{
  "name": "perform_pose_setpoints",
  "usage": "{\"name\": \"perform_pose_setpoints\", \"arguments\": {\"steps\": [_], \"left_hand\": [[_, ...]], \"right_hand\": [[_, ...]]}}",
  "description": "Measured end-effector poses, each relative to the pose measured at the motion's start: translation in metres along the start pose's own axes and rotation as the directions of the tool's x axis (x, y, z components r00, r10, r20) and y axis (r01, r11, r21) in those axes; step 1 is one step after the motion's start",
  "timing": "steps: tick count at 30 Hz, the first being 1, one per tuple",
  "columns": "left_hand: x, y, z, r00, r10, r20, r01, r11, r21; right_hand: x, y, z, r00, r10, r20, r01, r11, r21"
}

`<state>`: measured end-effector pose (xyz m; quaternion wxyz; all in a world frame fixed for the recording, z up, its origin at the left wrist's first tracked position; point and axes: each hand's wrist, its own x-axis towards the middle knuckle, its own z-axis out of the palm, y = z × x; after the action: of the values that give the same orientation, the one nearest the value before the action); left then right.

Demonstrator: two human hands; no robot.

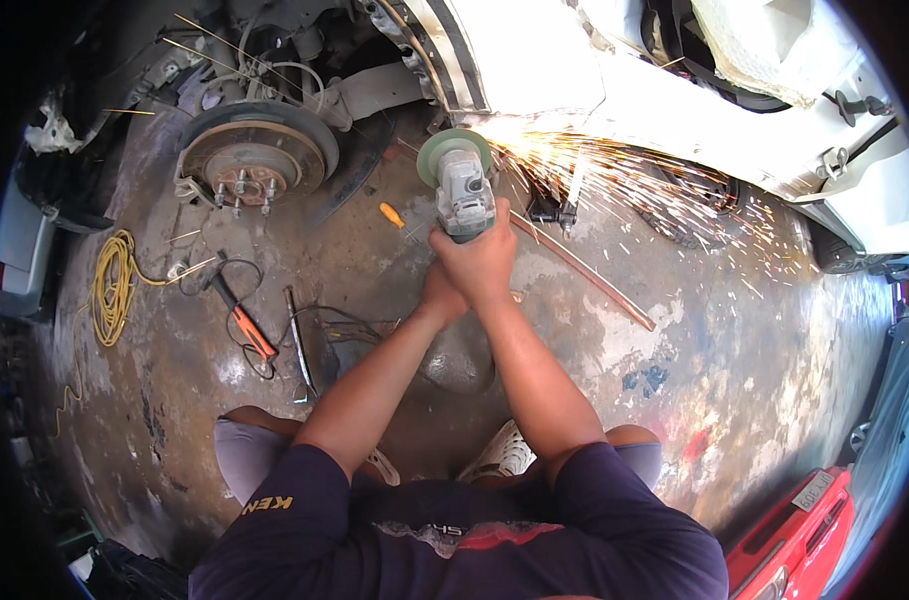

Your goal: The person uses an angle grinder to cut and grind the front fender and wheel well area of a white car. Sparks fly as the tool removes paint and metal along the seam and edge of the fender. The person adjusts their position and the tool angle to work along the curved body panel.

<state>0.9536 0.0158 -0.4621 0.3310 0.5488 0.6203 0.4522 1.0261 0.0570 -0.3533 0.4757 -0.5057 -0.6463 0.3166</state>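
Observation:
An angle grinder (464,200) with a grey head and a green disc (431,152) points away from me. My right hand (486,262) is closed around its body, thumb along the right side. My left hand (440,294) is closed just behind and below, gripping the grinder's rear; its fingers are mostly hidden. At the lower edge of a white car body panel (544,85), the disc's far side throws a stream of orange sparks (574,170) to the right. The exact contact spot is lost in the glare.
A bare brake disc hub (244,175) stands at the far left. On the concrete floor lie a coiled yellow cord (112,290), an orange-handled tool (251,332), a metal bar (298,340), a yellow-handled tool (391,214) and a long rusty strip (584,272). A red car part (799,530) is near right.

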Motion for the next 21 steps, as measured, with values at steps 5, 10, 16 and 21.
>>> {"name": "perform_pose_setpoints", "arguments": {"steps": [5, 10, 16, 21], "left_hand": [[-0.002, 0.002, -0.002, 0.996, -0.073, 0.047, 0.076, 0.996, -0.052], [-0.001, -0.002, 0.007, 1.000, -0.027, -0.002, 0.026, 0.993, -0.112], [-0.004, 0.011, 0.008, 0.997, -0.077, 0.019, 0.078, 0.990, -0.118], [-0.004, 0.003, -0.001, 0.999, -0.053, 0.000, 0.052, 0.991, -0.123]], "right_hand": [[0.000, 0.002, 0.000, 0.998, 0.057, 0.009, -0.057, 0.998, 0.003], [0.004, 0.003, -0.002, 1.000, -0.023, -0.011, 0.023, 1.000, -0.016], [0.004, 0.009, -0.005, 1.000, 0.019, -0.011, -0.019, 0.998, -0.061], [0.004, -0.002, 0.002, 0.999, 0.026, 0.019, -0.027, 0.999, 0.027]]}}
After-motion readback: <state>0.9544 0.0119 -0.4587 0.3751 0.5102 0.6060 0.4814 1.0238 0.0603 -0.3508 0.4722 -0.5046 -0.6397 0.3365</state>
